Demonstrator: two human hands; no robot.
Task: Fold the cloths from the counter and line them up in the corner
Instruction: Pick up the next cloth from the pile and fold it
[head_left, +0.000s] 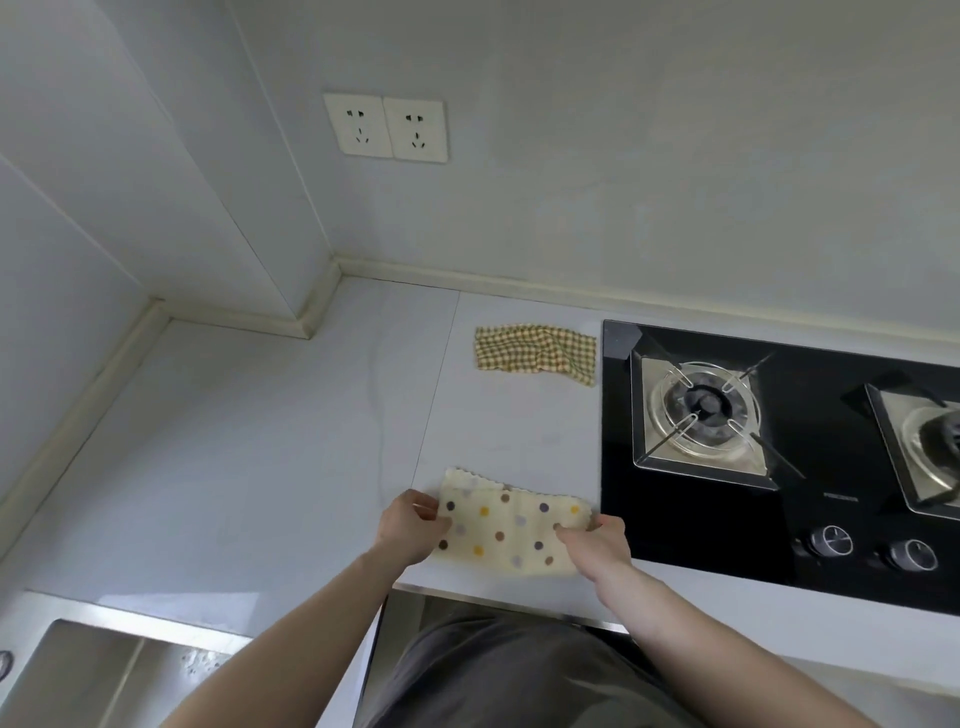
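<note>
hands at near counter (270, 441) edge: left hand (410, 525) & right hand (597, 543) each pinch an end of polka-dot cloth (511, 525). checked cloth (535, 354) lies crumpled farther back, just left of gas hob (675, 519).

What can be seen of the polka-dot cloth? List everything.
The polka-dot cloth is cream fabric with brown, yellow and grey-purple dots and a scalloped far edge. It looks folded over, a second layer showing along the far side. It lies near the front edge of the pale counter, just left of the black hob. The left hand pinches its left edge, and the right hand pinches its right edge. The checked cloth lies apart, farther back.
</note>
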